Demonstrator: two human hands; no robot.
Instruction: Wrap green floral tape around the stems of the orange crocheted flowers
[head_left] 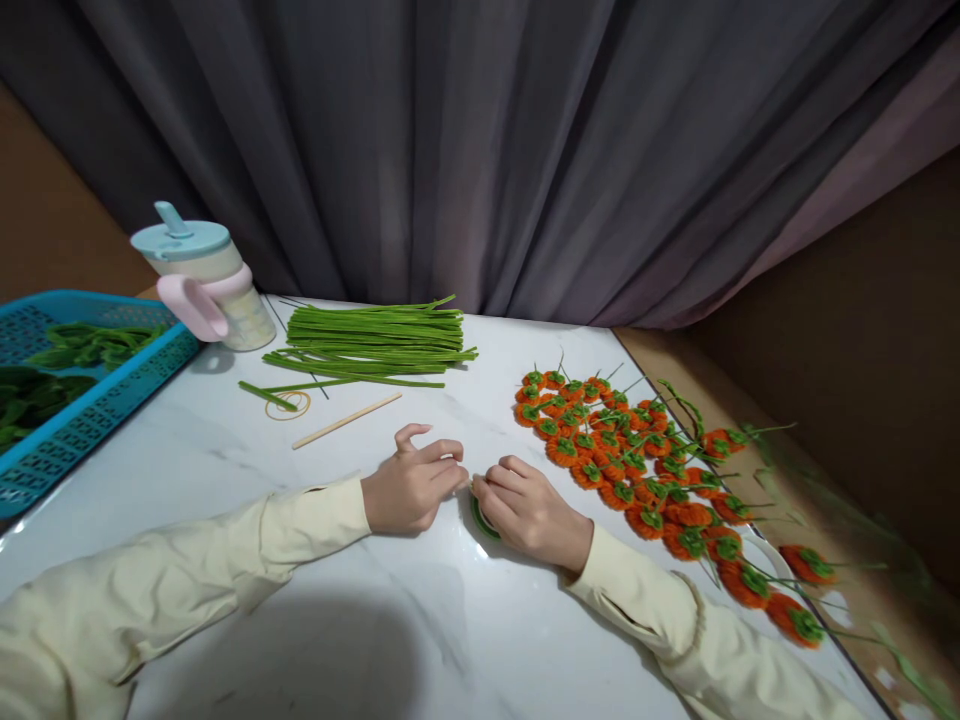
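My left hand (415,487) is closed in a pinch over the middle of the table, its fingertips close to my right hand. Whatever lies between those fingertips is too small to make out. Curled around a small green roll that looks like tape (484,521), my right hand (534,512) covers most of it. Beyond my left hand lies a thin wooden stick (347,421). A pile of green fuzzy stems (375,335) rests farther back. To the right of my right hand, many orange crocheted persimmons (592,440) with green tops and thin stems are spread out.
At the left edge stands a blue perforated basket (142,385) holding green leaf pieces (97,345). Beside it is a tumbler (251,315) with a blue lid and pink handle. Rubber bands (287,405) lie near the stick. A dark curtain (420,150) hangs behind the table.
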